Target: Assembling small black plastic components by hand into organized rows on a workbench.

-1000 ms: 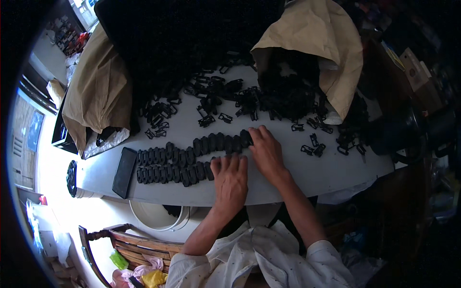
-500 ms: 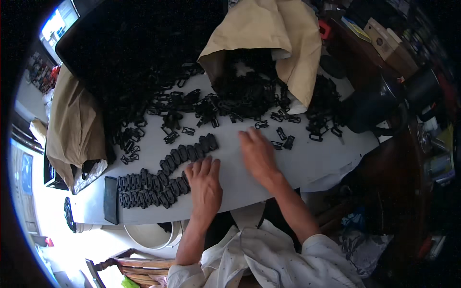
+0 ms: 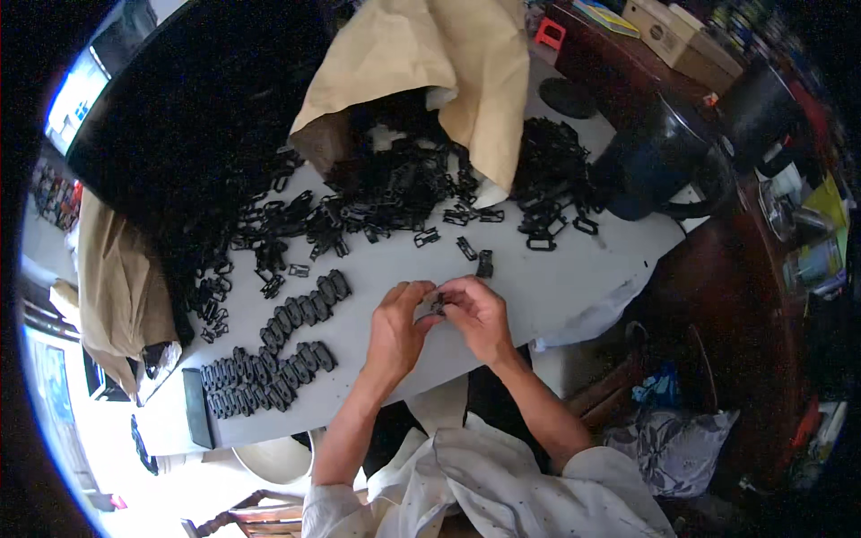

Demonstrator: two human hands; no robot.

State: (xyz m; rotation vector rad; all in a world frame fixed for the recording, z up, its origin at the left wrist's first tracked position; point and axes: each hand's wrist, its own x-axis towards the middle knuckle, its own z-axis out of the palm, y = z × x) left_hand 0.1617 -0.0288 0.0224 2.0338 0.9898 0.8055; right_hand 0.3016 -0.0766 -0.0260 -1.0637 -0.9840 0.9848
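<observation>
Table (image 3: 574, 278) is holding tons of black clips (image 3: 381, 202) by our paper bag (image 3: 395, 58), wooden chair (image 3: 269, 514) sitting lower left. Near the front, we're pinching a small dark piece (image 3: 437, 307) between left hand (image 3: 395, 332) and right hand (image 3: 479, 323).

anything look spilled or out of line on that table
Loose black parts lie strewn around the mouth of the brown paper sack, which looks like a spill, though it may be deliberate. The upper row also bends away from the lower row toward its right end.
</observation>
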